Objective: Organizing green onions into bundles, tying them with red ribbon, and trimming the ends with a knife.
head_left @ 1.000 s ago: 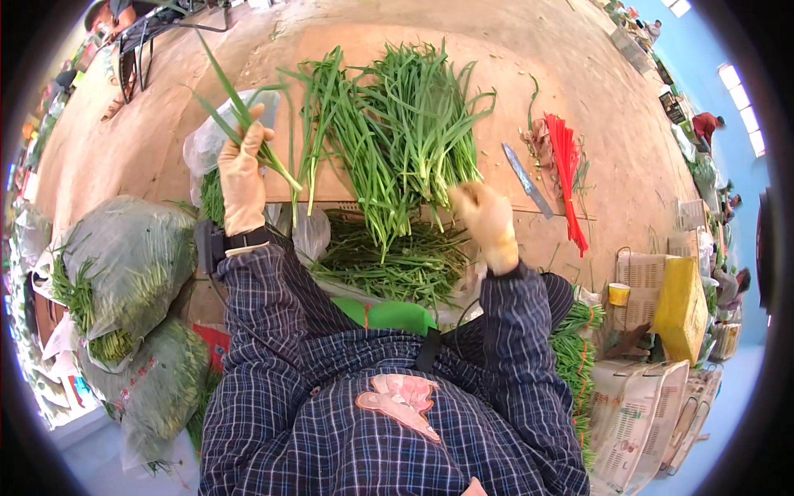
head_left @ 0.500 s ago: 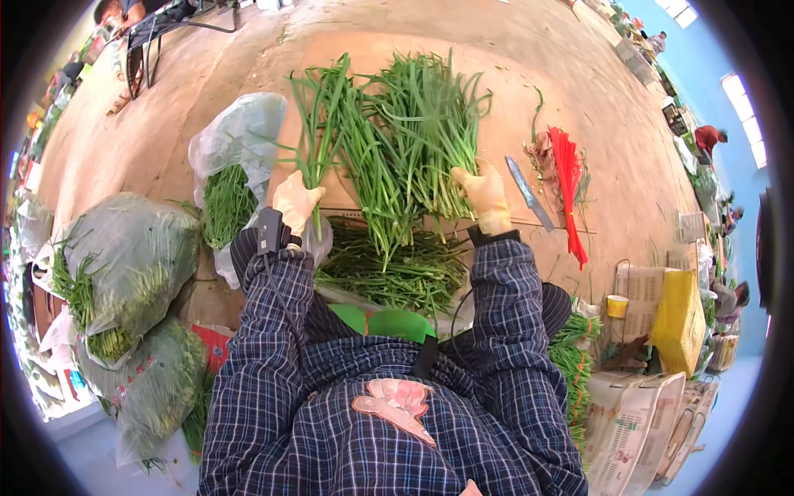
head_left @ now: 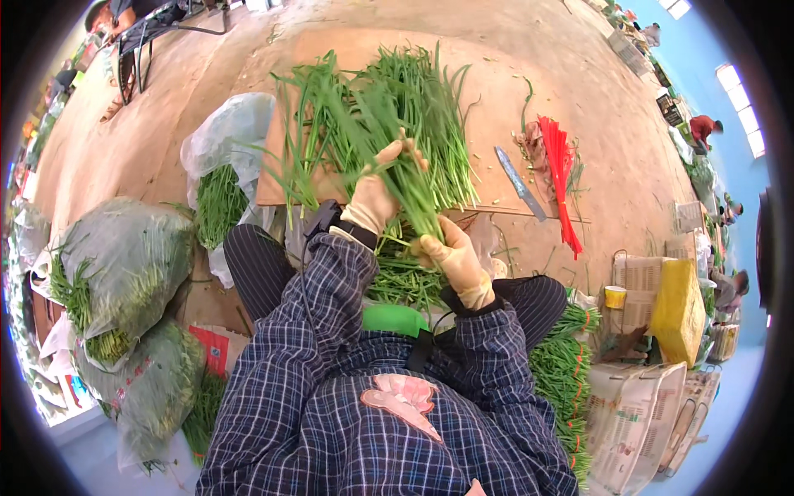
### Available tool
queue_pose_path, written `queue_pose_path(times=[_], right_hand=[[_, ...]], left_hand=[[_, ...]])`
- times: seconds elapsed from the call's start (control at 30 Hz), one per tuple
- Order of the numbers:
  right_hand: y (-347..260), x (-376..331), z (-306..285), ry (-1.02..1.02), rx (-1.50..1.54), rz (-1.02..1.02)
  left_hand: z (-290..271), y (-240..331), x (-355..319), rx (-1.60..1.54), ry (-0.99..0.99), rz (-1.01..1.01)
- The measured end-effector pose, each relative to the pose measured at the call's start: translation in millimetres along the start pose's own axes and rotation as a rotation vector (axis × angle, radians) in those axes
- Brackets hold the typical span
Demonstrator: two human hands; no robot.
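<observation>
Both my hands wear pale gloves. My left hand (head_left: pixel 376 194) is closed around the middle of a bunch of garlic chives (head_left: pixel 413 188), leaves up and away to the left. Lower down, my right hand (head_left: pixel 459 260) grips the same bunch at its stem ends. The leaf tips are blurred by motion. Beyond the hands, a pile of loose garlic chives (head_left: pixel 442 124) is spread on a wooden board (head_left: pixel 496 95). More chives (head_left: pixel 403 283) lie between my legs, partly covered by my hands. A knife (head_left: pixel 519 183) and a bundle of red ties (head_left: pixel 558 174) rest right of the pile.
On the left stand a clear bag of greens (head_left: pixel 222 132) and large filled plastic bags (head_left: pixel 141 256). Tied green bunches (head_left: pixel 562 364) are stacked by my right leg. Farther right are plastic crates (head_left: pixel 633 422), a yellow box (head_left: pixel 678 314) and a small yellow cup (head_left: pixel 614 297).
My hands have come together from the two sides of the pile, nearer my body. A bunch of garlic chives is now lifted off the board between them.
</observation>
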State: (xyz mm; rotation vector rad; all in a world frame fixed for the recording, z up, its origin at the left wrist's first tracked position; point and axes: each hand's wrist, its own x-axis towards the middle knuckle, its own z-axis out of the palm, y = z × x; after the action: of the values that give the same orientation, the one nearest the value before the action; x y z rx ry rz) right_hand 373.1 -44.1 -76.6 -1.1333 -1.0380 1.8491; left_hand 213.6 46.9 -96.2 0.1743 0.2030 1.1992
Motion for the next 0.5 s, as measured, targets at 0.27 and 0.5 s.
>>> queue_pose_path(times=[0.27, 0.5], right_hand=[[11, 40, 2, 0.294, -0.183, -0.330], [12, 15, 3, 0.242, 0.058, -0.367]], left_hand=[[-2, 14, -7, 0.118, 0.073, 0.213], [6, 31, -8, 0.156, 0.073, 0.187]])
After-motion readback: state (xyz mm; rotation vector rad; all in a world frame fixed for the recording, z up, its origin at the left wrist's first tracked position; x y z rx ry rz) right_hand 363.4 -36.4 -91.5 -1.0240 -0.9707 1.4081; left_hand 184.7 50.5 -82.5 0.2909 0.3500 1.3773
